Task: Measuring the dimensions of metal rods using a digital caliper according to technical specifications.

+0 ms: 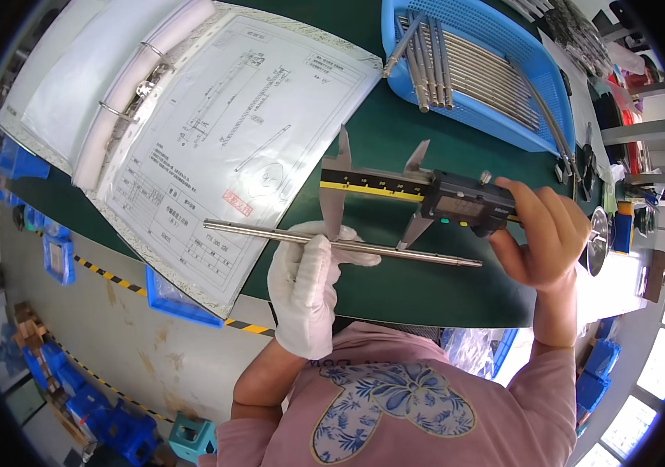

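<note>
My left hand [303, 288], in a white glove, is closed around a thin metal rod [418, 256] that lies roughly level, its right end a little lower. Bare and closed, my right hand [546, 233] grips the dark body of a digital caliper [463, 204]. The caliper's long jaws stand apart and point down to the rod: the left jaw tip is by the gloved fingers, the right one near the rod's middle right. Whether the jaws touch the rod I cannot tell. Behind the glove lies an open ring binder [215, 148] with a drawing sheet under clear plastic.
A blue plastic basket [476, 124] with many similar metal rods stands at the far right of the green table [379, 132]. Several rods lean over its left rim. Tools [587, 159] and a round metal dish [598, 241] lie on the right. Blue bins [180, 300] stand below the table's left edge.
</note>
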The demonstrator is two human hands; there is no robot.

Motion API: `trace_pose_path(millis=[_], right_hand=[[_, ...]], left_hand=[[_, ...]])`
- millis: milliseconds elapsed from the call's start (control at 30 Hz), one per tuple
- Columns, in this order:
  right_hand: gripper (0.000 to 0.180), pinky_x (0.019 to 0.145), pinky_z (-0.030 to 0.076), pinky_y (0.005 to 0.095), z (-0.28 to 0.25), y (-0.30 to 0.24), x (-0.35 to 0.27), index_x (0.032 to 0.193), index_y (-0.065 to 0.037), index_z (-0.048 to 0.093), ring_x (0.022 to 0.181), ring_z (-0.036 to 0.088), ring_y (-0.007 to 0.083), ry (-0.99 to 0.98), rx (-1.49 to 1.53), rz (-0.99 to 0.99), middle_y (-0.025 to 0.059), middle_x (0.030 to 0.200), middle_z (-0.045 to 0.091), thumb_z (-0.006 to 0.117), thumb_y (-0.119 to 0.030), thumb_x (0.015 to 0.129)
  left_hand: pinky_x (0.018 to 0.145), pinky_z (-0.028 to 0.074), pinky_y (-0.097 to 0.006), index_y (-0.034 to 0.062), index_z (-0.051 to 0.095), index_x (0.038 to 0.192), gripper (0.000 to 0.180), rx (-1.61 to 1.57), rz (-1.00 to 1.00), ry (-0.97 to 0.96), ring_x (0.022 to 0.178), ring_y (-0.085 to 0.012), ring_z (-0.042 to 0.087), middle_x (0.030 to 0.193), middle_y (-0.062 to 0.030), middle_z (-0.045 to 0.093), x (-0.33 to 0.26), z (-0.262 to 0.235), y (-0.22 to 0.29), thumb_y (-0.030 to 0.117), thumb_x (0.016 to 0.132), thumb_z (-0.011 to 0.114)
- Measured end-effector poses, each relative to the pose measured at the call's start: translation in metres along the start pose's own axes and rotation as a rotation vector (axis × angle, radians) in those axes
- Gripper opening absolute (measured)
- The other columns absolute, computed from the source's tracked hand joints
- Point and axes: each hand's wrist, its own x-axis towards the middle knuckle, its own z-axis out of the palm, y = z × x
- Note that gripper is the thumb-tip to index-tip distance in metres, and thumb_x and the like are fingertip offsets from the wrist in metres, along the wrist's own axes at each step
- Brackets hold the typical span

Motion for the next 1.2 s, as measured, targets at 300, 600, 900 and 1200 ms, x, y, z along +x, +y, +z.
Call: trace_pose_path(millis=[300, 600, 900, 1200], right_hand=[[0.039, 0.041, 0.033, 0.0284, 0.001, 0.0, -0.001, 0.09, 0.003, 0.06, 0.045, 0.044, 0.0191, 0.013, -0.006, -0.006, 0.0066, 0.059, 0.047, 0.068, -0.029, 0.07], [0.032, 0.038, 0.033, 0.0276, 0.005, 0.001, 0.004, 0.08, -0.004, 0.057, 0.042, 0.043, 0.0176, 0.033, 0.042, 0.021, 0.0021, 0.057, 0.043, 0.068, -0.029, 0.064], [0.031, 0.038, 0.034, 0.0272, 0.015, -0.005, 0.011, 0.078, -0.006, 0.055, 0.043, 0.046, 0.0159, 0.026, 0.071, 0.048, 0.0012, 0.056, 0.042, 0.068, -0.029, 0.064], [0.032, 0.039, 0.035, 0.027, 0.018, -0.005, 0.013, 0.087, -0.004, 0.057, 0.044, 0.046, 0.0149, 0.061, 0.073, 0.021, 0.0011, 0.058, 0.043, 0.067, -0.026, 0.066]], left_hand=[[0.074, 0.048, -0.03, -0.0042, 0.044, 0.102, 0.022, -0.074, 0.03, -0.017, 0.076, -0.0209, 0.062, 0.091, -0.0135, 0.057, 0.001, 0.002, -0.001, 0.015, 0.094, 0.036], [0.066, 0.043, -0.022, -0.0043, 0.048, 0.101, 0.023, 0.018, -0.077, -0.091, 0.076, -0.0183, 0.062, 0.09, -0.0131, 0.059, 0.003, -0.001, 0.005, 0.013, 0.092, 0.036], [0.054, 0.03, -0.017, -0.0015, 0.05, 0.101, 0.02, 0.135, -0.129, -0.082, 0.071, -0.0088, 0.06, 0.082, -0.0127, 0.065, 0.003, 0.006, 0.006, 0.012, 0.09, 0.039], [0.051, 0.029, -0.016, -0.0001, 0.049, 0.098, 0.018, 0.115, -0.099, -0.046, 0.065, -0.0057, 0.057, 0.079, -0.0126, 0.065, 0.003, 0.004, 0.003, 0.011, 0.09, 0.038]])
